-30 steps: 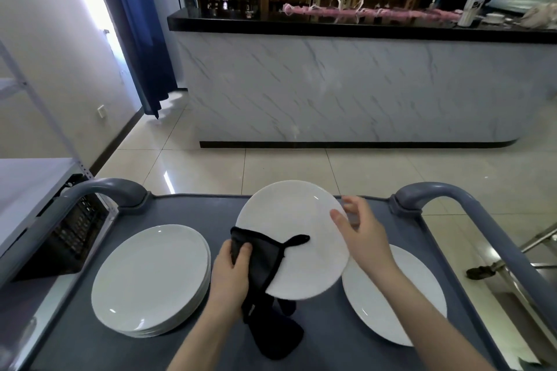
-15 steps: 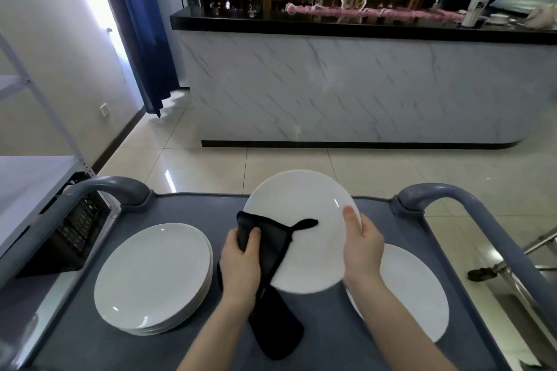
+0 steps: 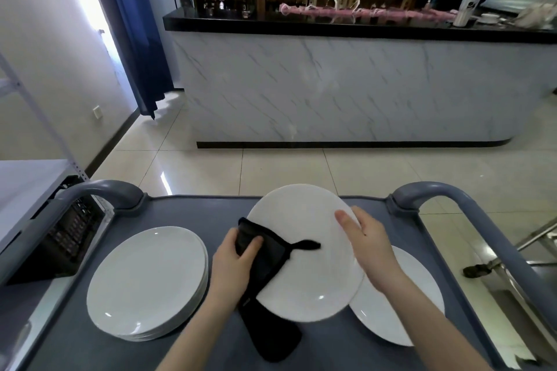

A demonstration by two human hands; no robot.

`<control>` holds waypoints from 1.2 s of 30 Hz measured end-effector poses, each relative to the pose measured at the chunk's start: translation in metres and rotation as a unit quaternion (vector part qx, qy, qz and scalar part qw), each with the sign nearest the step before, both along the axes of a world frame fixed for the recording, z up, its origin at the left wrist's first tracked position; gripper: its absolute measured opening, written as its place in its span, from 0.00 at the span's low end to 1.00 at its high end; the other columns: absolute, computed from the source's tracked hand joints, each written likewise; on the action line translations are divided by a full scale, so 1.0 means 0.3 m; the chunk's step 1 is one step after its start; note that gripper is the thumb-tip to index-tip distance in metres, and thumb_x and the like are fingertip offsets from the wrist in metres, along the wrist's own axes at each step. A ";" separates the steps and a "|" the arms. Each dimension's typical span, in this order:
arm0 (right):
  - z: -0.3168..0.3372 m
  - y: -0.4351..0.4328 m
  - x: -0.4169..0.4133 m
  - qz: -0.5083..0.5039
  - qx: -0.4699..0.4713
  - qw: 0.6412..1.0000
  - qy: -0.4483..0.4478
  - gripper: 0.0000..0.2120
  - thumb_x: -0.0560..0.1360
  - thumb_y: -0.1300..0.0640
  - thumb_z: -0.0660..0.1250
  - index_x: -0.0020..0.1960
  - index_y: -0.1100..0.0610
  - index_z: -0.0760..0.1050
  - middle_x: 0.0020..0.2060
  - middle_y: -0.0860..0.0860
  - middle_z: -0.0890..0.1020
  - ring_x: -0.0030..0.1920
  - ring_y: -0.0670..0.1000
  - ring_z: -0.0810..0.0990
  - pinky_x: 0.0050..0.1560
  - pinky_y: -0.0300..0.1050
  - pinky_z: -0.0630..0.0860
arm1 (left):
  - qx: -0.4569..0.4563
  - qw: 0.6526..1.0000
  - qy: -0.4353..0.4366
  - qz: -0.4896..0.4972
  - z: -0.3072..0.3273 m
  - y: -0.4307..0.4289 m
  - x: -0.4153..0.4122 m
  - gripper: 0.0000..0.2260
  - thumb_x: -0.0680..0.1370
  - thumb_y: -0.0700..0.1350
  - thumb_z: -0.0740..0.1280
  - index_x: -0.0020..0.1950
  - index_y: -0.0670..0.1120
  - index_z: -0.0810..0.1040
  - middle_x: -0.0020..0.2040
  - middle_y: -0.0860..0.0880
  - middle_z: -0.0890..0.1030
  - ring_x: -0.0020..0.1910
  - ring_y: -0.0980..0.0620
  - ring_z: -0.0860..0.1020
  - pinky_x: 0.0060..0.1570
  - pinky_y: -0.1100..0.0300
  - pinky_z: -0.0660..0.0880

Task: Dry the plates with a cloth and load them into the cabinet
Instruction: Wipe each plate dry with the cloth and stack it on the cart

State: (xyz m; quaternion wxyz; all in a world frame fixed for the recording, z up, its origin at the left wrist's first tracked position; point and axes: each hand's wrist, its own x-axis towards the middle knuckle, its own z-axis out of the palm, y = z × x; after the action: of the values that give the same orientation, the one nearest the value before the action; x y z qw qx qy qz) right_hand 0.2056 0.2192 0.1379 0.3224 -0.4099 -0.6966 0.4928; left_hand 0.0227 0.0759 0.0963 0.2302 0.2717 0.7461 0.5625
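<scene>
Head view.
- White plate (image 3: 316, 277) is held tilted above the grey cart top (image 3: 193, 214), far rim raised, presumably so its face can be reached for wiping.
- Left hand (image 3: 232, 259): fingers are curled round the black cloth (image 3: 268, 253), which is pinched over the plate's left rim. The cloth's tail hangs below the plate onto the cart, and a thin strap lies across the plate's face.
- Right hand (image 3: 367, 241): the right rim is gripped with the thumb laid on the face. The fingers behind the plate are hidden. The grip looks meant to steady or turn the plate against the cloth.
- Stack of plates (image 3: 147, 283) rests flat at the cart's left. A single plate (image 3: 419, 274) lies flat at the right, partly under the held plate and right forearm. Which pile is the dried one cannot be told.
- Step is judged to be drying, and loading is not yet begun. A grey shelf unit (image 3: 30, 175) stands left of the cart, but it cannot be confirmed as the cabinet.
</scene>
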 end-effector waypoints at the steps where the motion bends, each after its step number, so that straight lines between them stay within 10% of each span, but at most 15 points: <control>1: 0.021 0.014 0.005 0.043 0.000 0.999 -0.031 0.14 0.80 0.49 0.64 0.43 0.59 0.76 0.34 0.54 0.78 0.35 0.45 0.74 0.37 0.39 0.69 | -0.009 0.999 0.023 -0.031 0.008 -0.001 -0.017 0.05 0.78 0.44 0.69 0.43 0.48 0.76 0.37 0.54 0.81 0.38 0.57 0.78 0.38 0.64 0.73; 5: 0.044 0.015 -0.006 0.119 0.007 0.989 -0.089 0.16 0.80 0.49 0.66 0.36 0.56 0.74 0.30 0.46 0.73 0.31 0.44 0.70 0.32 0.34 0.65 | -0.003 0.997 0.036 -0.070 0.018 0.001 -0.018 0.05 0.78 0.44 0.69 0.42 0.50 0.76 0.37 0.56 0.80 0.35 0.61 0.76 0.36 0.69 0.71; 15: -0.078 -0.075 -0.075 -0.216 -0.077 0.970 0.081 0.19 0.81 0.48 0.61 0.39 0.62 0.70 0.31 0.51 0.74 0.35 0.52 0.71 0.37 0.46 0.68 | 0.003 0.977 -0.201 0.066 -0.050 0.003 0.125 0.03 0.81 0.46 0.65 0.50 0.48 0.77 0.49 0.48 0.83 0.51 0.48 0.81 0.54 0.48 0.78; 20: -0.061 -0.084 -0.020 -0.026 0.110 0.990 -0.084 0.21 0.80 0.44 0.60 0.72 0.47 0.67 0.66 0.36 0.72 0.67 0.42 0.71 0.61 0.38 0.69 | 0.011 0.972 -0.224 0.070 -0.036 -0.003 0.051 0.05 0.81 0.43 0.64 0.52 0.43 0.79 0.50 0.43 0.84 0.50 0.44 0.82 0.51 0.48 0.78; 22: -0.053 -0.084 0.014 0.063 0.273 0.948 -0.151 0.24 0.80 0.43 0.61 0.74 0.50 0.68 0.76 0.46 0.63 0.75 0.47 0.62 0.71 0.47 0.64 | 0.000 0.971 -0.228 0.065 -0.029 -0.004 0.015 0.06 0.82 0.42 0.64 0.52 0.42 0.79 0.49 0.42 0.84 0.50 0.43 0.82 0.50 0.48 0.78; 27: -0.047 -0.080 0.060 0.207 0.499 0.816 -0.205 0.23 0.75 0.38 0.66 0.58 0.55 0.83 0.63 0.50 0.80 0.67 0.51 0.77 0.71 0.58 0.68 | -0.036 0.968 -0.246 0.038 -0.009 0.006 -0.056 0.07 0.81 0.40 0.63 0.50 0.39 0.81 0.45 0.42 0.85 0.42 0.47 0.81 0.40 0.56 0.76; 30: -0.055 -0.056 0.038 0.214 0.596 0.750 -0.191 0.15 0.69 0.56 0.79 0.55 0.56 0.84 0.56 0.52 0.84 0.58 0.53 0.83 0.61 0.61 0.77 | -0.048 0.969 -0.243 0.016 -0.002 0.013 -0.074 0.08 0.81 0.39 0.64 0.49 0.38 0.81 0.43 0.42 0.84 0.41 0.47 0.80 0.41 0.56 0.76; 36: -0.078 -0.053 0.030 0.207 0.601 0.751 -0.178 0.22 0.62 0.66 0.81 0.54 0.55 0.85 0.54 0.51 0.86 0.54 0.52 0.85 0.52 0.52 0.82 | -0.032 0.965 -0.257 0.030 -0.005 0.018 -0.074 0.12 0.82 0.46 0.62 0.48 0.40 0.82 0.43 0.43 0.85 0.41 0.46 0.80 0.44 0.55 0.75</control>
State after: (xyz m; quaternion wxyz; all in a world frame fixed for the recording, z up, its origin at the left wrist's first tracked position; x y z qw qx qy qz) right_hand 0.2147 0.2034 0.1145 0.2629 -0.0574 -0.9615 -0.0551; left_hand 0.0006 0.0813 0.0948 0.4062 0.0883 0.6871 0.5959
